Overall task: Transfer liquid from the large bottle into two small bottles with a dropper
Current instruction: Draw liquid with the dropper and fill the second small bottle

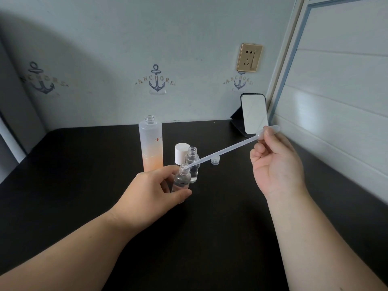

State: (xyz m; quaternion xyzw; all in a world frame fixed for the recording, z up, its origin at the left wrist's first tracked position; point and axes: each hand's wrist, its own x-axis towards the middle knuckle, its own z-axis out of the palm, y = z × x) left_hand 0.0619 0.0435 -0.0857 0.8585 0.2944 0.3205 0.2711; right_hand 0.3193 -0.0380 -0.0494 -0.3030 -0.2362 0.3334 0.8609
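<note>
Dropper [226, 149] first: your right hand [277, 162] pinches its bulb between thumb and fingers, up beside the small mirror [254, 114], and the long stem slants down to the left so that its tip sits at the mouth of the small bottle [182, 177] you are holding. Your left hand [155, 192] is closed around that bottle from the side, thumb in front, keeping it tilted slightly just in front of the large bottle [150, 143].

The large bottle stands uncapped on the desk [84, 164], orange liquid filling only its lower part. Right of it stand its white cap [181, 153] and the second small bottle [192, 164], also open, with clear liquid visible inside. A small clear cap [215, 159] lies further right of that.

My reading is that the second bottle has its share and you are now filling the one in your grip, so the work is well along; what remains is finishing this one.

Hard to judge: how much liquid is in the held bottle, since your fingers cover its lower half, and whether the stem holds any liquid at all. Only one small cap shows.
</note>
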